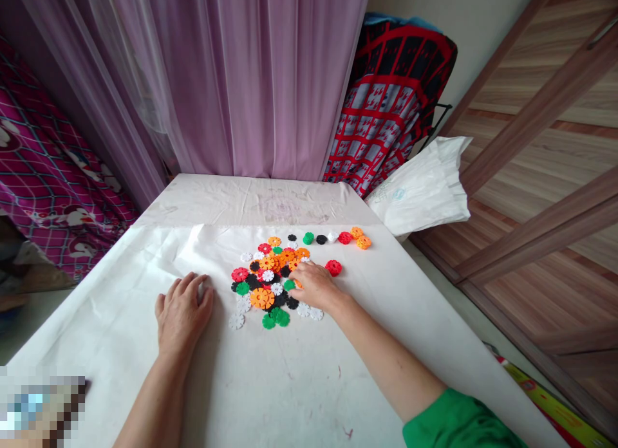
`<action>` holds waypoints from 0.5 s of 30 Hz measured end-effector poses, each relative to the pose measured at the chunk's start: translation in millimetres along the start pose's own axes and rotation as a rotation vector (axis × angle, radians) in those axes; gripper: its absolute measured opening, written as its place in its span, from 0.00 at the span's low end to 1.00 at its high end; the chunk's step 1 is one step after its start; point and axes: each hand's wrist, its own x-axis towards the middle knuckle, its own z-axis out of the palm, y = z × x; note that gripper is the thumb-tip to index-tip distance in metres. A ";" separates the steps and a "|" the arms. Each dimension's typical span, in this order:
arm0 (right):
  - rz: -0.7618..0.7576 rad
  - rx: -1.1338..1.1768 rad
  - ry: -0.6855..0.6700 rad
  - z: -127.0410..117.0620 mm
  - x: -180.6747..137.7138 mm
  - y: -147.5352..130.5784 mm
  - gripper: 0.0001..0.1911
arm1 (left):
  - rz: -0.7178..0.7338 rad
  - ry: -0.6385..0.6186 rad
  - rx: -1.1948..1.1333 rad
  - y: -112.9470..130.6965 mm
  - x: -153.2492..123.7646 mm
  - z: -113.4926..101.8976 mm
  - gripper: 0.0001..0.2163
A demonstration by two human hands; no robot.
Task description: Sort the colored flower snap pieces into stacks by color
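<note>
Discs (262,298) mostly sit in one messy pile (277,262) mid-tabletop (270,383), so I'd guess early days; just a short row (344,237) lies apart toward the far right, plus a lone red clump (333,268). They're flat, notched, flower-like: orange, red, green, black, white. Right hand (313,284) is on the pile, can't tell if it's pinching any; left hand (183,316) lies palm-down beside it, loosely spread, seemingly empty.
</note>
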 end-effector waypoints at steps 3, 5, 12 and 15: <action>-0.005 -0.018 0.008 0.5 2.6 0.7 0.11 | -0.004 0.000 0.000 0.0 -0.1 -0.1 0.22; -0.006 -0.034 0.015 0.5 3.0 2.1 0.10 | -0.009 0.002 0.000 0.3 -0.2 -0.4 0.22; -0.061 -0.033 0.009 -5.5 -4.8 4.9 0.10 | -0.017 0.007 0.013 -1.4 -0.4 2.1 0.21; -0.114 0.008 -0.015 -4.9 -9.2 5.7 0.10 | -0.004 0.004 0.016 -2.5 -0.3 3.0 0.22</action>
